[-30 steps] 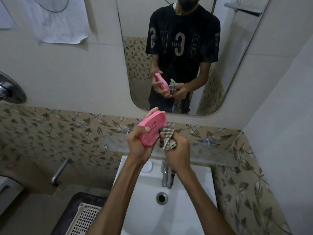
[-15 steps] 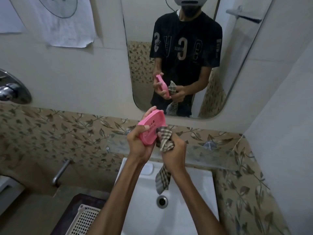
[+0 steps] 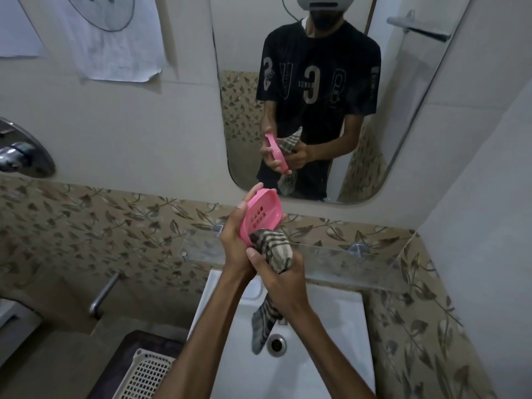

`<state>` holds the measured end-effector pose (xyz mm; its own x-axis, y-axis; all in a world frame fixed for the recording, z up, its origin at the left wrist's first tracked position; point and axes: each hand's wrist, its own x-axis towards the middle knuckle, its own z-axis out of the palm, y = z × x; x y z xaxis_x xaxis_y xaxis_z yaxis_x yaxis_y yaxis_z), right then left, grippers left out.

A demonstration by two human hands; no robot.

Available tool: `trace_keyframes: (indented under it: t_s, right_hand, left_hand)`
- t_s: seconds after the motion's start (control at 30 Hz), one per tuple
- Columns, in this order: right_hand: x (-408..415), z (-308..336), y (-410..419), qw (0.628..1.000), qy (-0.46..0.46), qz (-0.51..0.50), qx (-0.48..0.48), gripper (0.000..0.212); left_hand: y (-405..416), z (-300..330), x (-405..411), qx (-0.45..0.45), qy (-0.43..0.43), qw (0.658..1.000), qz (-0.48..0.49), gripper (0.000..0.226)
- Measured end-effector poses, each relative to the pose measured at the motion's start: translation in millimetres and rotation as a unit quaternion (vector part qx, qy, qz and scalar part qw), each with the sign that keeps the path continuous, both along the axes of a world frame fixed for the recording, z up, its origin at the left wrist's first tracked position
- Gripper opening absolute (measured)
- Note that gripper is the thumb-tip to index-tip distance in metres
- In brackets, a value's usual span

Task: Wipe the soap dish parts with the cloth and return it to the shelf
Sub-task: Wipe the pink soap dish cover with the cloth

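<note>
Cloth (image 3: 275,249) hides soap dish (image 3: 260,216) lower end; basket (image 3: 144,375) cropped.

White sink (image 3: 331,355) with drain (image 3: 276,344), wall mirror (image 3: 403,110), white basket (image 3: 144,375), paper sheet (image 3: 115,38)

Pink soap dish part (image 3: 262,216), gripped in left hand (image 3: 234,240): a second ago its edge and outer side faced the camera; now turned, slotted inner face toward the camera. Right hand (image 3: 283,279) with checked cloth (image 3: 273,249): earlier beside the dish at its right edge, now shifted below it, the bunched cloth pressed to the dish's lower end, thumb up against the left wrist. Cloth tail, bunched up a second ago, now hangs loose beneath the right hand.
</note>
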<state>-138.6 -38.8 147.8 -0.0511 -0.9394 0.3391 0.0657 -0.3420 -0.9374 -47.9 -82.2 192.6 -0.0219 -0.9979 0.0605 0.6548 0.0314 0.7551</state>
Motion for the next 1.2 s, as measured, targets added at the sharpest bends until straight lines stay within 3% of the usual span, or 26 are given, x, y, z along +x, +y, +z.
trace_keyframes:
  t_s: [0.2,0.33,0.43,0.53,0.67,0.87,1.0,1.2]
  right_hand:
    - [-12,0,-9,0.998,0.048,-0.025,-0.044,0.014]
    - [-38,-7,-26,0.958,0.217,-0.022,-0.188,0.014]
    - [-47,-10,-32,0.926,0.304,-0.022,-0.222,0.016]
    - [-42,-8,-30,0.932,0.299,-0.016,-0.203,0.022]
    - [-43,1,-39,0.944,0.255,-0.137,-0.157,0.027]
    - [-28,3,-35,0.954,0.237,-0.097,-0.154,0.021]
    - [-31,12,-47,0.956,0.205,-0.161,-0.137,0.020]
    - [-27,18,-47,0.947,0.225,-0.137,-0.182,0.019]
  left_hand:
    - [0,-2,2,0.090,-0.026,0.996,-0.004,0.063]
    - [-12,4,23,0.111,-0.030,0.991,-0.074,0.077]
    - [-15,10,22,0.131,-0.077,0.983,-0.103,0.070]
    - [-15,8,15,0.126,-0.113,0.984,-0.062,0.065]
    - [-14,4,13,0.129,-0.068,0.987,-0.070,0.048]
    - [-17,4,8,0.123,-0.014,0.992,-0.038,0.075]
    - [-17,8,9,0.080,0.003,0.996,-0.037,0.067]
    - [-18,17,13,0.050,-0.007,0.997,-0.057,0.075]
